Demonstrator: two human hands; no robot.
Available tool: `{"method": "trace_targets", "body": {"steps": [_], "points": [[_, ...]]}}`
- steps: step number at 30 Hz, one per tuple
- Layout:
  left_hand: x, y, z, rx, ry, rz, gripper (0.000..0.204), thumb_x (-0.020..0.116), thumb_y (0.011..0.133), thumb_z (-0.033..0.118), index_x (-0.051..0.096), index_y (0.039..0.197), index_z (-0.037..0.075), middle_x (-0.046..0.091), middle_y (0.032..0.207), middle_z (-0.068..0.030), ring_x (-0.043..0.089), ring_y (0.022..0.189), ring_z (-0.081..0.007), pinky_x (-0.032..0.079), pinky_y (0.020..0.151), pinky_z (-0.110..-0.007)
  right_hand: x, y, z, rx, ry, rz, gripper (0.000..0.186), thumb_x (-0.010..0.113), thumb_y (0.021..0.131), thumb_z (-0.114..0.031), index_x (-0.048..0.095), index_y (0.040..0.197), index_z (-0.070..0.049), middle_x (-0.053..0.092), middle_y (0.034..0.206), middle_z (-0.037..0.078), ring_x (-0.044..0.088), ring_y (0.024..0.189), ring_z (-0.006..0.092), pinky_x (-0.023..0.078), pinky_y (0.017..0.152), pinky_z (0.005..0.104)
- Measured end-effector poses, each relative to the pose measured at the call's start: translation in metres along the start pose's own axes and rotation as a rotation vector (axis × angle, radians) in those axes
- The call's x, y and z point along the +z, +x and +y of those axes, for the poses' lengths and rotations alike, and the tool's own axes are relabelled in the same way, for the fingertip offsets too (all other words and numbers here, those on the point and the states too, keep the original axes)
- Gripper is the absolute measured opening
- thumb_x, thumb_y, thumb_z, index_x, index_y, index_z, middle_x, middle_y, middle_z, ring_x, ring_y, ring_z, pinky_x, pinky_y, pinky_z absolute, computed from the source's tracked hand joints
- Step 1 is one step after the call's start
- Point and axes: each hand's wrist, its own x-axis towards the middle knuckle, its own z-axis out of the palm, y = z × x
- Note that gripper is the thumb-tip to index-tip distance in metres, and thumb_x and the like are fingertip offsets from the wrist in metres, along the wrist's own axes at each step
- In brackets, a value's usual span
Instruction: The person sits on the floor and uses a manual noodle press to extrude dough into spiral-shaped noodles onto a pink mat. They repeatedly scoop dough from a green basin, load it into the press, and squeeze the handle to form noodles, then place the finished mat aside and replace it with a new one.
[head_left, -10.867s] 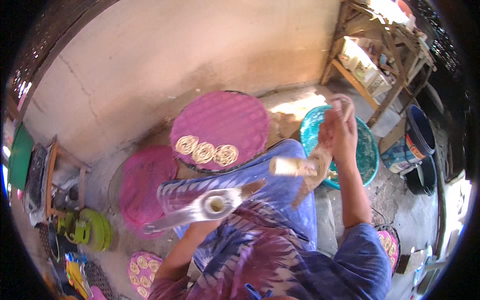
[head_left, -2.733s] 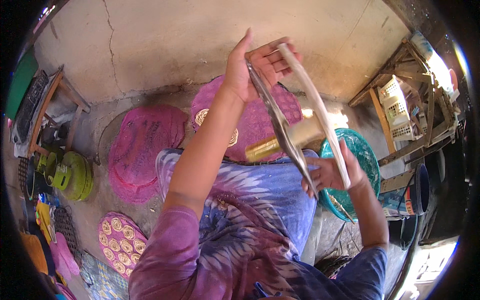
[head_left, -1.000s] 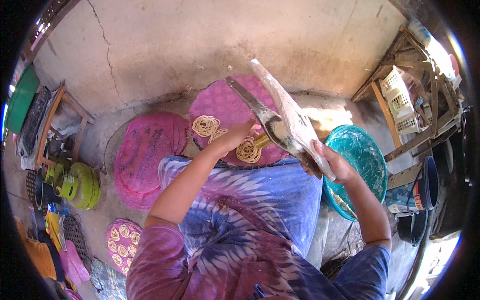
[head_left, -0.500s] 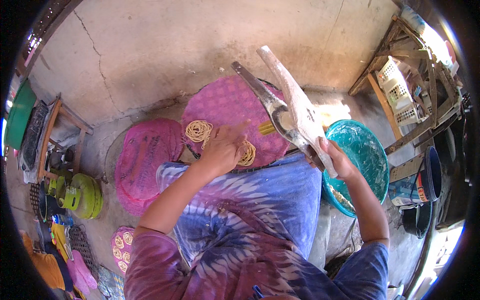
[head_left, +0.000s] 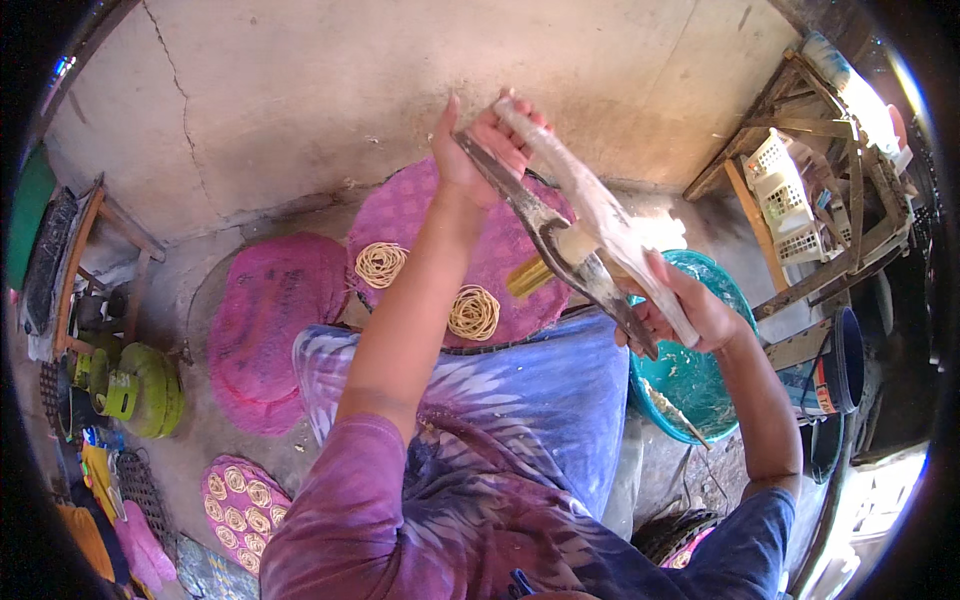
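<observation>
- Your right hand is clamped around the near ends of a two-handled tool, its fingertips showing beyond the dark handle; its inner grip is hidden.
- Your left hand is at the tool's far ends, thumb and fingers apart, palm toward the handles; you cannot tell here how firmly it touches them.
- The tool is held slanting above the tray's right side: one handle dark, the other whitish and somewhat blurred, with a yellowish cylinder poking out below the dark one. Its far end is hard to make out.
- Under it, the round pink tray carries a coil of pale strands at its left edge and another coil at its near edge. Your left forearm crosses between them, hiding that strip.
- Right of the tray, your right hand and forearm cover part of a teal basin; a smeared stick leans over its near rim.
- On the floor to the left lies a pink cloth-like pile; nearer, your sleeve cuts off a smaller pink tray of coils.
</observation>
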Motion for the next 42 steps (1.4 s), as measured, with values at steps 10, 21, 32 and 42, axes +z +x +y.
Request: {"method": "trace_targets", "body": {"steps": [10, 21, 32, 42], "points": [[-0.064, -0.034, 0.014, 0.244, 0.001, 0.252, 0.052, 0.036, 0.090, 0.057, 0.055, 0.100, 0.010, 0.058, 0.095, -0.0082, 0.055, 0.090, -0.0286, 0.043, 0.089, -0.046, 0.021, 0.024, -0.024, 0.045, -0.354, 0.181, 0.076, 0.027, 0.092, -0.070, 0.060, 0.089, -0.002, 0.058, 0.067, 0.008, 0.058, 0.055, 0.0168, 0.045, 0.044, 0.0294], [-0.041, -0.015, 0.008, 0.217, -0.037, 0.294, 0.048, 0.038, 0.089, 0.057, 0.054, 0.092, 0.012, 0.057, 0.085, -0.0062, 0.055, 0.085, -0.0269, 0.044, 0.084, -0.044, 0.027, 0.015, -0.033, 0.040, -0.371, 0.337, 0.069, 0.033, 0.094, -0.065, 0.060, 0.086, -0.002, 0.057, 0.063, 0.006, 0.056, 0.051, 0.0130, 0.043, 0.043, 0.0263], [-0.054, -0.016, -0.025, 0.146, -0.013, 0.191, 0.036, 0.056, 0.085, 0.045, 0.059, 0.097, 0.011, 0.061, 0.089, -0.0064, 0.058, 0.091, -0.0265, 0.044, 0.091, -0.045, 0.003, -0.003, -0.008, 0.017, -0.326, 0.369, 0.061, 0.037, 0.098, -0.056, 0.059, 0.086, 0.000, 0.057, 0.062, 0.006, 0.055, 0.048, 0.0131, 0.043, 0.041, 0.0264], [-0.046, -0.069, -0.052, -0.770, 1.559, 0.570, 0.067, 0.020, 0.099, 0.058, 0.059, 0.125, 0.010, 0.066, 0.113, -0.0128, 0.057, 0.113, -0.0261, 0.037, 0.103, -0.042, -0.012, -0.004, 0.024, -0.147, -0.194, 0.368, 0.057, 0.038, 0.099, -0.052, 0.059, 0.087, 0.000, 0.057, 0.063, 0.006, 0.055, 0.048, 0.0129, 0.044, 0.042, 0.0264]]}}
